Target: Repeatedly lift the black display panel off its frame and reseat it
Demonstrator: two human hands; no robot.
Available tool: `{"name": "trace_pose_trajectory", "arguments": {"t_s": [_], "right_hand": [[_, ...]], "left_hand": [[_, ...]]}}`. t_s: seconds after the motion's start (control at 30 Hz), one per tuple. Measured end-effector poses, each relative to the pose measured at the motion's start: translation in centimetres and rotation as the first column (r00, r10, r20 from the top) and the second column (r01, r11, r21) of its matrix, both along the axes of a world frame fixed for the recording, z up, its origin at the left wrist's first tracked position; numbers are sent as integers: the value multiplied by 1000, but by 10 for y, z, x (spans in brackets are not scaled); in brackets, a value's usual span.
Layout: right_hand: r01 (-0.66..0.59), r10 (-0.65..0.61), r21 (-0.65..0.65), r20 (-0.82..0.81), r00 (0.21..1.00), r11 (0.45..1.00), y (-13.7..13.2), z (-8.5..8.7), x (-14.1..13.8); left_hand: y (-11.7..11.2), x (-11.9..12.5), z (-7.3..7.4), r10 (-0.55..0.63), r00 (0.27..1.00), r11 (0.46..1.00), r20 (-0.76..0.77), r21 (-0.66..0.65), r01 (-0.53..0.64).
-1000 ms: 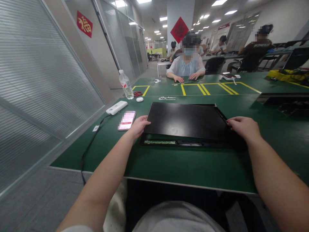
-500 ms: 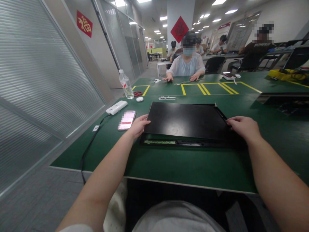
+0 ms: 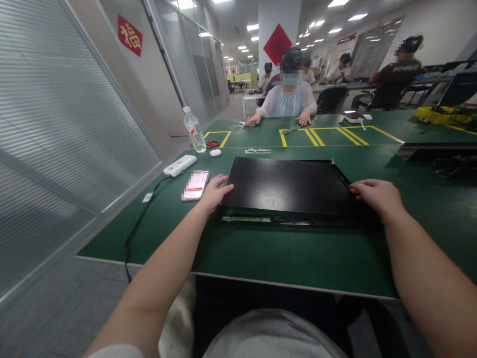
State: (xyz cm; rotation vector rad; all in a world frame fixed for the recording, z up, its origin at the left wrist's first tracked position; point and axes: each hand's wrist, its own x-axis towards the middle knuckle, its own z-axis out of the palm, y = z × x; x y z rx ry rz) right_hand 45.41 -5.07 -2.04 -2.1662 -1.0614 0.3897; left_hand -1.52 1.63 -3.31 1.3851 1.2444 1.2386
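- Two hands, scarcely moved: left hand grips panel at left edge; right hand pinches frame at right.
- Panel still askew over frame, toward near edge of table; seemingly unseated.
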Motion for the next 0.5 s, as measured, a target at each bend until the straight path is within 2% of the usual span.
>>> {"name": "trace_pose_trajectory", "arguments": {"t_s": [0.27, 0.5], "right_hand": [[-15, 16, 63, -15, 1000, 998, 3, -7, 5], [-5, 7, 49, -33, 999, 999, 1, -3, 2]], "left_hand": [[2, -5, -4, -13, 968, 999, -250, -41, 3], [3, -5, -6, -25, 954, 997, -298, -72, 3]]}}
